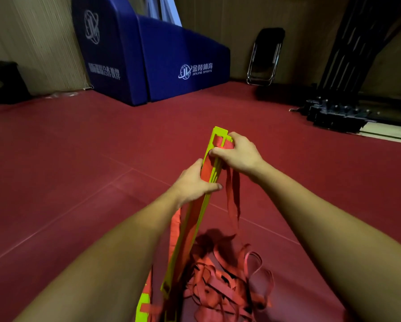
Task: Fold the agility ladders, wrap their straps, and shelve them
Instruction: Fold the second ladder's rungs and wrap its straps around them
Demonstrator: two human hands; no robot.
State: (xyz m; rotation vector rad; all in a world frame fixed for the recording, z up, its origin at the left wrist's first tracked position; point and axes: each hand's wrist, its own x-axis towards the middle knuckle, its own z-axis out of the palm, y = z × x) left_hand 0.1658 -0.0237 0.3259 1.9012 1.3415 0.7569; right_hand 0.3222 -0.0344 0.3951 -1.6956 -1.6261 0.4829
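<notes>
L hand (196,182) grips mid ladder (212,156); R hand (237,151) pinches strap (232,194) by its top end. Ladder held up over floor (78,147); straps heaped below. Open floor ahead + left. Pad (148,59), chair (265,59) at wall; rack (338,89) far right.

The red floor (78,147) is wide open ahead and to the left. A yellow ladder bundle (194,224) slants up in the middle, and a heap of loose red straps (218,282) lies low just right of it. Far back stand blue pads (162,56), a black chair (264,56) and a black metal frame (338,112).
</notes>
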